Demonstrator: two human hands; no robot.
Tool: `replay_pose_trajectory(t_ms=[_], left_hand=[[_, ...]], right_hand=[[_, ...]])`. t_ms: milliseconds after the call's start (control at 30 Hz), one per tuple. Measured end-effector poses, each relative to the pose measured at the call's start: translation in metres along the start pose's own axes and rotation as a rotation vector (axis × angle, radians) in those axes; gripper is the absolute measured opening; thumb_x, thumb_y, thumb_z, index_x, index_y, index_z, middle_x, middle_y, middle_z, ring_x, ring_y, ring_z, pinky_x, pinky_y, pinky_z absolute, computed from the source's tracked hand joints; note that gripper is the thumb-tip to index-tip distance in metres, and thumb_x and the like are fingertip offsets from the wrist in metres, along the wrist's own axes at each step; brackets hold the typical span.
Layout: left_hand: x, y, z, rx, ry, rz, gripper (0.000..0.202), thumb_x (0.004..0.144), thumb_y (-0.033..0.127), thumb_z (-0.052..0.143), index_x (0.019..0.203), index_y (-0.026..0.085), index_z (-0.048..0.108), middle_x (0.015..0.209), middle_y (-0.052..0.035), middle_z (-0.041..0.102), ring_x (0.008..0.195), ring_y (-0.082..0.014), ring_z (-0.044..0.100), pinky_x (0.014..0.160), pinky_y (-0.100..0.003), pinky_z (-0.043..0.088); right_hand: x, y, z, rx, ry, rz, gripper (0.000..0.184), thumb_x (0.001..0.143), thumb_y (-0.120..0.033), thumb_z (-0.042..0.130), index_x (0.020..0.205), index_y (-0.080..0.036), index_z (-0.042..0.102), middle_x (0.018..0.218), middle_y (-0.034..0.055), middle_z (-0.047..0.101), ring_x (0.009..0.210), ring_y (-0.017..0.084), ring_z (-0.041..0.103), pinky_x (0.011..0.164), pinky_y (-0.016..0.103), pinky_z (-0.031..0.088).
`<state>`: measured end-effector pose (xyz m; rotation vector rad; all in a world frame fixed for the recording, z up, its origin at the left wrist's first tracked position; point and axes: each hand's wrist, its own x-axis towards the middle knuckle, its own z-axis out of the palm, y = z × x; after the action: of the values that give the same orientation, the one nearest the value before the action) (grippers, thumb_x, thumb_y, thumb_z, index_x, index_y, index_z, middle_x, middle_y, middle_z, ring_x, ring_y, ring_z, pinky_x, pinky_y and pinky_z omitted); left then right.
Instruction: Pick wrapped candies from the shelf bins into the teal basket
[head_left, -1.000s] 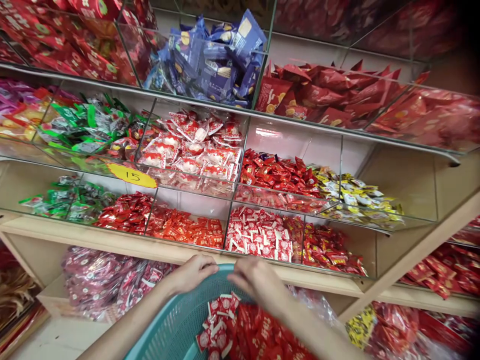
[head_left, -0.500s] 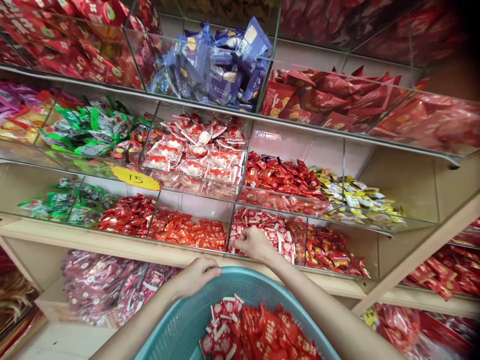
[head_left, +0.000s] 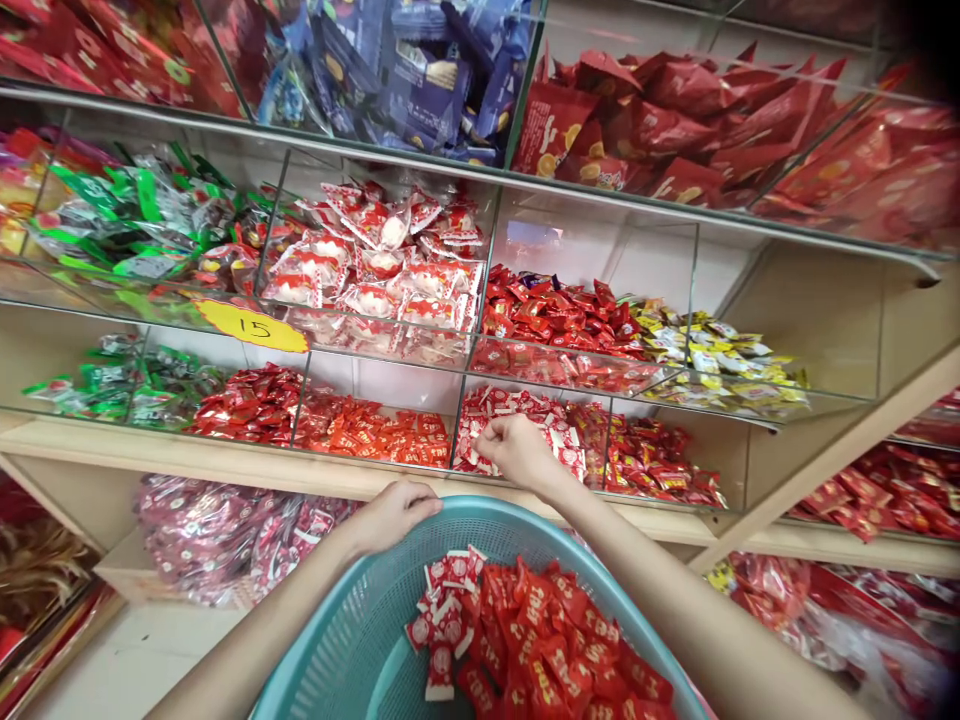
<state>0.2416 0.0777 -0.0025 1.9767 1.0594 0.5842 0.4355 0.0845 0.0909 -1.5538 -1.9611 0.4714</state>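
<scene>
My left hand (head_left: 396,514) is closed over the far rim of a teal plastic basket (head_left: 337,625). Inside the basket lie red-and-white wrapped candies (head_left: 448,600) on the left and a larger heap of orange-red wrapped candies (head_left: 551,640). My right hand (head_left: 523,452) reaches past the basket to the lowest shelf, over a compartment of red-and-white candies (head_left: 564,440). Its fingers are pinched together near the compartment's left side; whatever is between them cannot be made out.
Clear dividers split the shelves. Beside the right hand lie orange-red candies (head_left: 405,435) and red-and-gold candies (head_left: 660,460). A yellow price tag (head_left: 253,325) marked 15 hangs above. Plastic bags of candy (head_left: 202,530) sit underneath, left. A wooden post (head_left: 832,450) slants at right.
The view has tilted down, so the shelves sit higher and more of the basket shows. My left hand stays on the rim; my right hand stays over the red-and-white candies.
</scene>
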Motion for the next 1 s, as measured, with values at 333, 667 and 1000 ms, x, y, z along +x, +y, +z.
replay_pose_trajectory(t_ms=[333, 667, 1000], left_hand=[[-0.001, 0.004, 0.001, -0.013, -0.007, 0.003, 0.04, 0.082, 0.049, 0.043, 0.072, 0.013, 0.059, 0.064, 0.0022, 0.051, 0.064, -0.0127, 0.045, 0.058, -0.02, 0.034], [0.0, -0.002, 0.002, -0.03, 0.007, 0.02, 0.038, 0.082, 0.045, 0.043, 0.071, 0.013, 0.059, 0.064, 0.0022, 0.051, 0.062, -0.0121, 0.043, 0.057, -0.02, 0.034], [-0.001, -0.002, 0.002, -0.015, 0.01, 0.0, 0.041, 0.081, 0.049, 0.043, 0.07, 0.013, 0.06, 0.063, 0.0024, 0.051, 0.061, -0.0118, 0.043, 0.056, -0.02, 0.033]], right_hand=[[-0.084, 0.031, -0.016, 0.304, -0.287, 0.081, 0.025, 0.074, -0.036, 0.052, 0.061, -0.015, 0.054, 0.053, -0.0035, 0.046, 0.05, 0.008, 0.036, 0.047, 0.02, 0.03], [-0.078, 0.065, 0.055, 0.355, -0.419, 0.022, 0.017, 0.075, -0.026, 0.045, 0.064, -0.015, 0.053, 0.056, -0.0043, 0.044, 0.054, 0.008, 0.035, 0.05, 0.02, 0.029], [-0.076, 0.083, 0.088, 0.138, -0.215, 0.206, 0.026, 0.072, -0.028, 0.049, 0.05, -0.018, 0.043, 0.05, -0.0036, 0.045, 0.052, 0.009, 0.04, 0.051, 0.021, 0.029]])
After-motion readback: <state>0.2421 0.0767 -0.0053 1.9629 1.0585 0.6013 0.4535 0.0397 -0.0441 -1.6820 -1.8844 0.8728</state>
